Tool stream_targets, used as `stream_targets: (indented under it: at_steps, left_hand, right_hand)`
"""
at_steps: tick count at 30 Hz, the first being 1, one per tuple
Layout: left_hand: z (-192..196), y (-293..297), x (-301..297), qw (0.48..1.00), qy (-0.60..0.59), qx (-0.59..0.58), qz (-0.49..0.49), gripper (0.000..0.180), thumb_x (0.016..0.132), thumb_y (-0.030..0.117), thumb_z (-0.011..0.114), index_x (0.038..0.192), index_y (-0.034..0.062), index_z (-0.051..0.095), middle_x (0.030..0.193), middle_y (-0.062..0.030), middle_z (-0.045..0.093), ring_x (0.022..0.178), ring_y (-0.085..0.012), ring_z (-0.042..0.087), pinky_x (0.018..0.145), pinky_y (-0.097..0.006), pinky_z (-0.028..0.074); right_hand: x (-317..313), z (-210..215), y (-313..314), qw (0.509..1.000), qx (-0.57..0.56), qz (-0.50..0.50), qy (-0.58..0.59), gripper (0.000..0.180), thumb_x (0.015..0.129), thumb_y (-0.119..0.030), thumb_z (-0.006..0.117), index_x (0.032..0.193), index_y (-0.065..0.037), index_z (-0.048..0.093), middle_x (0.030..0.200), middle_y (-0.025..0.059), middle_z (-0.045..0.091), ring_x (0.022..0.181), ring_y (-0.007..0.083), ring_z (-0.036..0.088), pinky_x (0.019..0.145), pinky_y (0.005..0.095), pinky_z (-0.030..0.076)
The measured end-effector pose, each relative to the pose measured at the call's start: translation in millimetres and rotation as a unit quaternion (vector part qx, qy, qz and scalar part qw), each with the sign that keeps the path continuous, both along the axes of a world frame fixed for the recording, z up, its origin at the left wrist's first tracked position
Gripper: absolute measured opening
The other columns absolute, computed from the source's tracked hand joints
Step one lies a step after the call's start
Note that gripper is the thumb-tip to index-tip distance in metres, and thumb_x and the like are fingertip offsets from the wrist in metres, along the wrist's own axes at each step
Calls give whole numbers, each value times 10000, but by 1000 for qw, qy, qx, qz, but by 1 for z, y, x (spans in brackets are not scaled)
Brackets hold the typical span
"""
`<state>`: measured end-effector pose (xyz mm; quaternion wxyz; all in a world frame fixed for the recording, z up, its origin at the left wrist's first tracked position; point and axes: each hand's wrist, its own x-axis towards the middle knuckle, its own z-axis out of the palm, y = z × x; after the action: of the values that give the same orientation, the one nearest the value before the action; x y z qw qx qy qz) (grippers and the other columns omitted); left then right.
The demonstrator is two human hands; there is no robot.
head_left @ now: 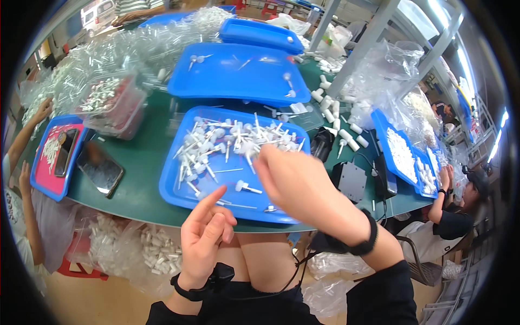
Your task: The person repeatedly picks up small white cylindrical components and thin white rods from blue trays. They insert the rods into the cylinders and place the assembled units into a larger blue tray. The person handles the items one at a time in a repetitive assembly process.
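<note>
In the head view, the two hands were apart from each other over the near part of a shallow blue rectangular plastic tray (172,160). The tray lay on a dark green surface (142,179), close to its front edge, and held a loose heap of small white plastic pieces with thin stems (203,143), densest along its far and left sides. The right hand (295,176) was bent over the tray with its fingers curled downward; its fingertips were hidden, so whether they gripped a piece could not be told. The left hand (206,235) was at the tray's front edge, its index finger extended and its other fingers loosely bent, with nothing visible in its grasp.

Just beyond stood a second blue plastic tray (227,73) with only a few pieces in it. To the left were a clear plastic box (130,116) near a dark-screened phone (101,170), which lay on the surface, and a blue tray with a pink bottom (46,176). Farther back rose a heap of clear plastic tubes (124,51). To the right lay short white cylinders (329,115) and a dark rectangular box (350,181).
</note>
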<state>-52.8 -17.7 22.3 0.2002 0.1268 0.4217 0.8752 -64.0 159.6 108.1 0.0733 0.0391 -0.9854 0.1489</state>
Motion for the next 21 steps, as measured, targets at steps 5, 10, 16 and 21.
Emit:
stream_targets:
  at_steps: [5, 10, 16, 21]
  left_hand:
    - [7, 29, -15, 997, -40, 51, -37, 424, 912, 104, 508, 1295, -34, 390, 932, -72, 546, 708, -100, 511, 645, -244, 441]
    - [0, 41, -30, 999, -20, 21, -27, 286, 885, 72, 563, 1141, -52, 531, 927, -87, 571, 714, -133, 571, 680, -272, 488]
    - [2, 30, -38, 999, -18, -4, 27, 272, 866, 11, 543, 1131, -47, 515, 971, -113, 569, 789, -173, 599, 742, -300, 504]
    - [-2, 22, -39, 998, -1, 51, 30, 257, 817, -55, 533, 1073, -48, 504, 1027, -156, 560, 845, -210, 601, 794, -343, 495]
  right_hand:
    - [38, 10, 1, 989, -68, 125, -39, 126, 862, -154, 554, 836, -54, 480, 618, 111, 558, 540, 320, 559, 469, 394, 420]
    - [22, -4, 17, 985, -70, 120, -99, 137, 883, -180, 509, 872, -47, 477, 635, 126, 590, 571, 329, 585, 475, 406, 436]
    - [-3, 35, 46, 961, -72, 123, -235, 294, 843, -328, 591, 942, -55, 542, 661, 120, 611, 626, 302, 609, 582, 368, 467]
    - [-79, 31, 170, 987, 110, -18, -119, 177, 794, -179, 578, 919, -55, 598, 781, 101, 646, 726, 231, 616, 661, 333, 469]
